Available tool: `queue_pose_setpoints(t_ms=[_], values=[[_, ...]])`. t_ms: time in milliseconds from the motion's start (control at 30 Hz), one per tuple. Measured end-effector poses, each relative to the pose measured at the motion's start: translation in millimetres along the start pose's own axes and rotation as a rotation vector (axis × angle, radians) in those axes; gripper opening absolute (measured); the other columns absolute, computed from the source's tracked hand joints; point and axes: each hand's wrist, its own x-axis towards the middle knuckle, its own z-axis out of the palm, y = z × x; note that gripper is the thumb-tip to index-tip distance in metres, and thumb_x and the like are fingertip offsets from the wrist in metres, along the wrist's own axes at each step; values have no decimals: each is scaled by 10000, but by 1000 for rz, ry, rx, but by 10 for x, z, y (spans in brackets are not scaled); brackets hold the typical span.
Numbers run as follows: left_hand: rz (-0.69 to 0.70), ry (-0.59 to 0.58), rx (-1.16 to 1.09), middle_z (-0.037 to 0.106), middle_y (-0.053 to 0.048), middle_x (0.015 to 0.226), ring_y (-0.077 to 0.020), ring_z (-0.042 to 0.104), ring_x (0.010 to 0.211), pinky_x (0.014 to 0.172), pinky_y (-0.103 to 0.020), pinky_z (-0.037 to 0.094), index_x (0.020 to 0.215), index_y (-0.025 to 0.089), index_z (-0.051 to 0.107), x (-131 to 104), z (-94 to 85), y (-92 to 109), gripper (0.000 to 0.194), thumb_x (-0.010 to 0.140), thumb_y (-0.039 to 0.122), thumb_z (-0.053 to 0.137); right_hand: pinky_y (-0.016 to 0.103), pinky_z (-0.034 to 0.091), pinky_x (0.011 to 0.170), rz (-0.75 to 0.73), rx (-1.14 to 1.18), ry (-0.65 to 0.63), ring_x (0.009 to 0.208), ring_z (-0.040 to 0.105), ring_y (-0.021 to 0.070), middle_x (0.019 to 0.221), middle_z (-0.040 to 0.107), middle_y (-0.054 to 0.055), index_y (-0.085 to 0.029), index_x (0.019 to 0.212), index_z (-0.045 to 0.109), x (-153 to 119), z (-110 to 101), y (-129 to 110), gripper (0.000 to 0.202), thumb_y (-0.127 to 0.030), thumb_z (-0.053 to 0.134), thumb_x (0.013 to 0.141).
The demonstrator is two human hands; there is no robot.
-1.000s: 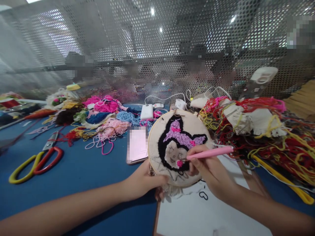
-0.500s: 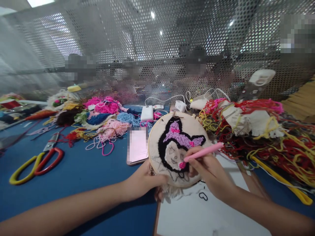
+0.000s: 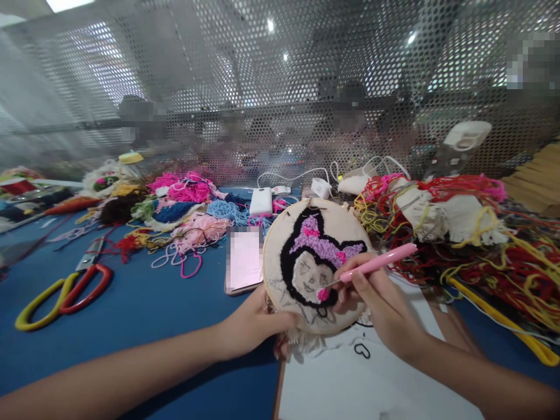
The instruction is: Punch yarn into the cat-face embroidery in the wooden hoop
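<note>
My left hand (image 3: 258, 321) grips the lower left rim of a round embroidery hoop (image 3: 280, 233), thumb in front and fingers underneath. Stretched in the hoop is cream cloth with a looped-yarn figure: black outline, purple areas and pink patches around a pale face with drawn features. In my right hand (image 3: 371, 291) is a pink punch needle (image 3: 378, 261), pinched between thumb and fingers. Its thin metal shaft points left at the pink patch (image 3: 324, 294) on the cheek. Whether the tip touches the cloth I cannot tell. A fringe of cloth hangs below the hoop.
Left on the blue table lie scissors (image 3: 87, 286) with yellow and red handles. A phone (image 3: 244, 259) lies beside the hoop. Yarn heaps (image 3: 192, 186) line the back, with more yarn (image 3: 481, 262) at right. White paper (image 3: 350, 385) lies under the hoop; a perforated metal screen (image 3: 262, 76) stands behind.
My right hand has drawn the punch needle back to the right and slightly up, so its metal shaft now shows. My left hand and the hoop stay nearly in place.
</note>
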Motion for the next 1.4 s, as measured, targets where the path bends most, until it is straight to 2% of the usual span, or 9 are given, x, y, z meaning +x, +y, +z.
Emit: queue_pose_setpoints(t_ms=[433, 633, 767, 900, 1067, 1167, 1233, 1400], values=[[9, -4, -18, 581, 7, 439, -74, 500, 346, 373, -164, 442, 707, 104, 582, -6, 6, 4, 166, 719, 253, 652, 254, 574, 546, 26, -43, -1, 625, 538, 104, 781, 502, -1, -212, 895, 486, 23, 2, 10, 193, -387, 412, 930], [26, -16, -36, 585, 9, 443, -73, 505, 349, 375, -161, 446, 734, 104, 589, -3, 1, -11, 152, 718, 244, 646, 250, 551, 559, -14, -213, -95, 617, 543, 116, 716, 493, -9, -219, 917, 488, 8, -42, 41, 171, -358, 390, 941], [19, -22, -30, 585, 10, 444, -78, 507, 350, 374, -163, 444, 762, 100, 582, -6, 5, -2, 167, 711, 242, 652, 227, 520, 556, -75, -366, -173, 608, 561, 106, 762, 501, 0, -217, 901, 505, -4, -61, 33, 143, -296, 394, 944], [25, -29, -44, 582, 15, 450, -76, 502, 344, 375, -166, 450, 796, 107, 566, -20, 9, -16, 184, 718, 246, 659, 217, 512, 552, -120, -461, -214, 679, 568, 117, 856, 517, 24, -228, 915, 520, -2, -43, 7, 111, -245, 412, 934], [79, -46, -54, 579, 13, 491, -67, 502, 375, 382, -153, 441, 802, 102, 583, -37, 29, -18, 222, 706, 274, 686, 301, 491, 736, -292, -606, -237, 854, 564, 164, 886, 569, 41, -223, 925, 576, 30, -17, 37, 102, -163, 502, 888], [96, -63, -51, 565, 20, 483, -60, 492, 370, 378, -146, 433, 779, 106, 583, -37, 42, 1, 222, 705, 287, 688, 300, 485, 741, -343, -597, -221, 868, 565, 164, 886, 583, 41, -219, 927, 588, 39, -5, 54, 110, -148, 520, 877], [98, -81, -59, 565, 22, 488, -58, 493, 368, 377, -145, 432, 765, 110, 579, -34, 43, 11, 217, 698, 283, 692, 293, 491, 727, -320, -600, -219, 847, 573, 159, 884, 584, 39, -217, 931, 585, 32, -6, 53, 101, -164, 515, 882], [70, -71, -48, 563, 19, 470, -70, 497, 360, 381, -161, 429, 766, 106, 584, -22, 20, -9, 183, 721, 267, 659, 245, 526, 608, -112, -599, -219, 734, 600, 139, 884, 580, 41, -209, 915, 568, 5, -36, 37, 119, -259, 460, 915]])
